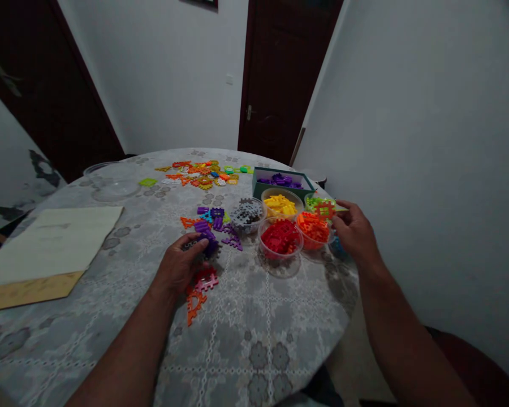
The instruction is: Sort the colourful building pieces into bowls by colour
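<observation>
My left hand (182, 261) is closed on a purple plastic building piece (207, 242), low over the table. More purple pieces (232, 237) lie just beyond it, and a pink piece (206, 279) and an orange piece (194, 304) lie on the near side. My right hand (356, 229) pinches an orange square building piece (324, 211) above the clear bowls at the right. Closest to it are a bowl of orange pieces (313, 227) and a bowl of lime-green pieces (316, 202), partly hidden. Some blue pieces (338, 246) show below my right hand.
Bowls of red (281, 236), yellow (280, 206) and grey pieces (246, 213) stand mid-table. Behind them is a dark green box (261, 189) with purple pieces. Loose coloured pieces (206, 175) are spread at the back. Clear lids (115, 190) and a paper pad (51, 243) lie left.
</observation>
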Motion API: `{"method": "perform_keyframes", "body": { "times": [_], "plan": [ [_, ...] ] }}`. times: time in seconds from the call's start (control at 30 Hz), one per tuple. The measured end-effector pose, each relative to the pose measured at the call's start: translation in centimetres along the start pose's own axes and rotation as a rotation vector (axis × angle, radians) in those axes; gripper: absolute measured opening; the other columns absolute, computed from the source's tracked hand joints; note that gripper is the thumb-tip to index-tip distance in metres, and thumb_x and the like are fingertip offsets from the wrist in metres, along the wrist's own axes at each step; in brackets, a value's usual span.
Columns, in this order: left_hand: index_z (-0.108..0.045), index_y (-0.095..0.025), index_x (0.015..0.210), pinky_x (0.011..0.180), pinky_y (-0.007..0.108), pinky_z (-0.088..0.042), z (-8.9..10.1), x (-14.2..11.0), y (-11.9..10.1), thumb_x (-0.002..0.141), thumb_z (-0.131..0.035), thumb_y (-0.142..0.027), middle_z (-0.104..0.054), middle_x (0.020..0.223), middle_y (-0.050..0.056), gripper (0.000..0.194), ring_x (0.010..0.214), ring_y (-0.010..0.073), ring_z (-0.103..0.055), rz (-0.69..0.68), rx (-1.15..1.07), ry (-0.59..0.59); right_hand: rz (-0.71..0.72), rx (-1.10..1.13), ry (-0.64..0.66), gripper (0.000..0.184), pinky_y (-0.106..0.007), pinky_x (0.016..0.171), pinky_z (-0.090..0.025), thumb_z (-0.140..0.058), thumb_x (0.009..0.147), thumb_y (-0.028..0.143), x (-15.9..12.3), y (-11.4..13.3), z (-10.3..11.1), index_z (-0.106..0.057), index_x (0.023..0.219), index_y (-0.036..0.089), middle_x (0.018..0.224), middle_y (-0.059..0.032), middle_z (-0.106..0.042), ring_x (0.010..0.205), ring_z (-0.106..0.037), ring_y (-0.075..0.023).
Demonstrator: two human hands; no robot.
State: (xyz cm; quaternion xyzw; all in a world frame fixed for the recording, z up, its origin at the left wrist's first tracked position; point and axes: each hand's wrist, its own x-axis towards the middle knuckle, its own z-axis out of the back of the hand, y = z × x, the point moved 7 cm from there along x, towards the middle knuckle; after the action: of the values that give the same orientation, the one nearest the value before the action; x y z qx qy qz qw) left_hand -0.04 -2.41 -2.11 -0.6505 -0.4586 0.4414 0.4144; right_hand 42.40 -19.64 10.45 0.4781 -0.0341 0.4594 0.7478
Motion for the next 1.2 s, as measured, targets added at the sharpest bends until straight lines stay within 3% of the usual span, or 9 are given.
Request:
{"method": "perform_keyframes", "body": {
  "times": [0.2, 0.37, 0.53, 0.67, 0.73, 0.83, 0.97, 1.13, 1.2],
  "plan": [
    [-0.072, -0.019, 0.107, 0.047, 0.025, -0.060, 0.2, 0.4, 0.2, 0.065, -0.096, -0.034, -0.072, 0.095, 0.005, 0.051, 0.066, 0.0139, -0.065, -0.002, -0.073, -0.018, 0.067, -0.141, 0.256, 0.039, -0.038, 0.084, -0.057, -0.059, 0.089, 0.031, 0.8, -3.0, -1.5, -0.073, 0.122, 0.016, 0.100, -0.0087, -0.079, 0.087, -0.072, -0.0227],
    [-0.072, -0.020, 0.107, 0.051, 0.027, -0.063, 0.1, 0.7, 0.6, 0.066, -0.096, -0.031, -0.070, 0.103, 0.005, 0.048, 0.077, 0.0163, -0.066, 0.023, -0.124, 0.017, 0.095, -0.214, 0.240, 0.036, -0.044, 0.100, -0.055, -0.053, 0.088, 0.026, 0.7, -3.4, -2.1, -0.078, 0.113, 0.020, 0.113, -0.0095, -0.080, 0.104, -0.074, -0.0252],
    [-0.073, -0.021, 0.111, 0.056, 0.029, -0.066, -0.1, 0.7, 0.9, 0.070, -0.093, -0.029, -0.068, 0.116, 0.008, 0.047, 0.088, 0.0192, -0.067, 0.025, -0.161, 0.062, 0.089, -0.233, 0.158, 0.036, -0.046, 0.101, -0.056, -0.050, 0.091, 0.030, -0.8, -1.0, -1.9, -0.078, 0.112, 0.018, 0.117, -0.0118, -0.079, 0.107, -0.074, -0.0282],
    [-0.072, -0.019, 0.113, 0.058, 0.031, -0.066, -0.3, 0.4, 1.0, 0.073, -0.090, -0.026, -0.068, 0.115, 0.008, 0.044, 0.089, 0.0198, -0.066, 0.039, -0.192, 0.079, 0.186, -0.187, 0.108, 0.031, -0.044, 0.096, -0.058, -0.053, 0.096, 0.032, -4.2, 4.1, -2.4, -0.078, 0.111, 0.021, 0.113, -0.0106, -0.079, 0.101, -0.075, -0.0275],
    [-0.071, -0.018, 0.113, 0.060, 0.033, -0.067, -0.4, 0.3, 0.9, 0.073, -0.088, -0.023, -0.068, 0.114, 0.009, 0.043, 0.091, 0.0206, -0.067, 0.038, -0.221, 0.088, 0.311, -0.112, 0.228, 0.027, -0.042, 0.095, -0.059, -0.054, 0.099, 0.030, -6.7, 7.4, -4.2, -0.077, 0.112, 0.022, 0.111, -0.0096, -0.079, 0.099, -0.074, -0.0259],
    [-0.071, -0.018, 0.114, 0.062, 0.034, -0.067, -0.4, 0.2, 0.9, 0.073, -0.087, -0.019, -0.068, 0.114, 0.009, 0.044, 0.094, 0.0220, -0.067, 0.029, -0.246, 0.086, 0.513, 0.029, 0.524, 0.025, -0.042, 0.098, -0.059, -0.053, 0.102, 0.023, -11.3, 11.8, -8.3, -0.073, 0.117, 0.023, 0.117, -0.0093, -0.077, 0.108, -0.073, -0.0243],
    [-0.070, -0.016, 0.115, 0.063, 0.033, -0.066, 0.0, 0.3, 0.6, 0.074, -0.084, -0.019, -0.069, 0.111, 0.009, 0.043, 0.093, 0.0218, -0.067, -0.018, -0.285, 0.049, 0.644, 0.076, 0.839, 0.031, -0.045, 0.104, -0.058, -0.053, 0.103, 0.019, -16.6, 15.2, -14.0, -0.066, 0.131, 0.023, 0.130, -0.0123, -0.072, 0.120, -0.069, -0.0261],
    [-0.068, -0.016, 0.115, 0.062, 0.031, -0.065, 1.3, 0.8, 0.5, 0.076, -0.083, -0.019, -0.072, 0.106, 0.007, 0.042, 0.087, 0.0200, -0.070, -0.086, -0.392, -0.074, 0.619, -0.098, 0.961, 0.045, -0.046, 0.107, -0.056, -0.055, 0.103, 0.022, -18.4, 17.2, -19.4, -0.055, 0.148, 0.019, 0.158, -0.0170, -0.052, 0.132, -0.062, -0.0305],
    [-0.068, -0.017, 0.114, 0.061, 0.030, -0.064, 1.7, 1.0, 0.6, 0.076, -0.083, -0.019, -0.073, 0.103, 0.006, 0.041, 0.084, 0.0194, -0.071, -0.090, -0.424, -0.117, 0.589, -0.171, 0.982, 0.049, -0.044, 0.106, -0.056, -0.057, 0.102, 0.023, -18.3, 17.6, -21.0, -0.052, 0.150, 0.019, 0.157, -0.0176, -0.051, 0.131, -0.062, -0.0298]
  ]
}}
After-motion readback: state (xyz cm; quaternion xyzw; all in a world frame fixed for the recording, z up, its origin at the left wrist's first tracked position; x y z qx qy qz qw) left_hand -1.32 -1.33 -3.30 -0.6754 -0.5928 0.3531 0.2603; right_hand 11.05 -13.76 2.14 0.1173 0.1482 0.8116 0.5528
